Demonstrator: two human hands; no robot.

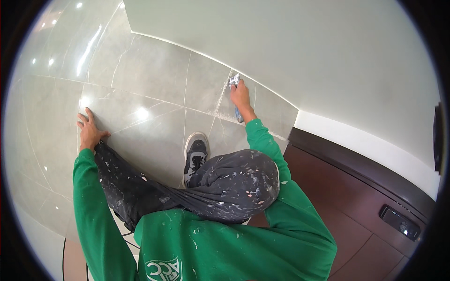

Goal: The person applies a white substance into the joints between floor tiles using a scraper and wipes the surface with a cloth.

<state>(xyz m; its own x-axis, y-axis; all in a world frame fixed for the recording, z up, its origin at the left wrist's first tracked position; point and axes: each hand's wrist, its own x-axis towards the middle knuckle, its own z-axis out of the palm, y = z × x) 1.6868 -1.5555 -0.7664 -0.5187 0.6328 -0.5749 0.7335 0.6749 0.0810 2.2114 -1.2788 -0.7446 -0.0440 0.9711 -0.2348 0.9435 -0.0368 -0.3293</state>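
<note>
In my right hand (pixel 242 97) is what looks like a scraper (pixel 238 114) with a blue handle, my fingers closed around it. Its pale, shiny head touches or hovers just over the grey tile floor (pixel 154 70), close to the foot of the wall (pixel 290 51). Whitish residue marks the tiles and joints beside it. Off to the left, my left hand (pixel 90 132) has its fingers spread and holds nothing. It is just beyond my paint-spattered dark trouser leg; whether it presses on the floor or rests on the knee, I cannot tell.
My grey and black shoe (pixel 196 157) stands on the tiles between my hands. At the right, a dark raised edge (pixel 356 171) borders reddish-brown flooring (pixel 323 196). A black phone-like device (pixel 400 222) lies there. Bright light reflections show on the glossy tiles.
</note>
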